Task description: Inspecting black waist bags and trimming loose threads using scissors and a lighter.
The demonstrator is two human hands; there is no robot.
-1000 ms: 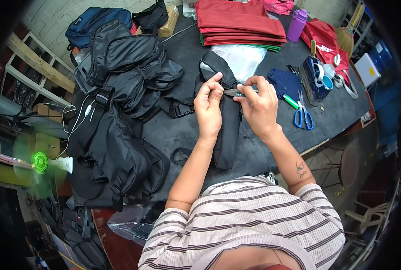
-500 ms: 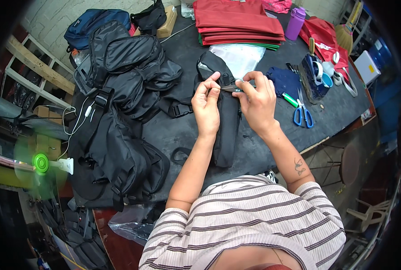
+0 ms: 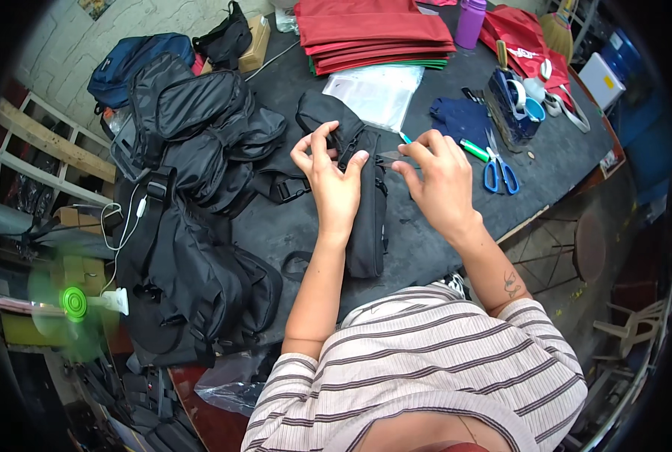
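Observation:
A long black bag point(image 3: 368, 226) with straps and a buckle lies on the dark table in front of me. My left hand point(image 3: 328, 177) rests over its upper part, thumb and fingers apart beside the black buckle point(image 3: 347, 153). Just right of the bag, my right hand point(image 3: 438, 177) has thumb and forefinger around small metal thread snips point(image 3: 391, 157). Their blades point left toward the bag's edge; the rest is partly hidden by the fingers.
Black bags point(image 3: 200, 151) are heaped at the left. Red folded fabric bags point(image 3: 374, 34) and clear plastic sleeves point(image 3: 377, 94) lie at the back. Blue-handled scissors point(image 3: 500, 175), a green cutter point(image 3: 474, 151) and a tool caddy point(image 3: 511, 113) are at the right. A fan point(image 3: 74, 303) spins at the left.
My left fingers have spread from a pinch near the snips. My right hand has drawn slightly away to the right, lower on the bag's side. The whole view has shifted a little.

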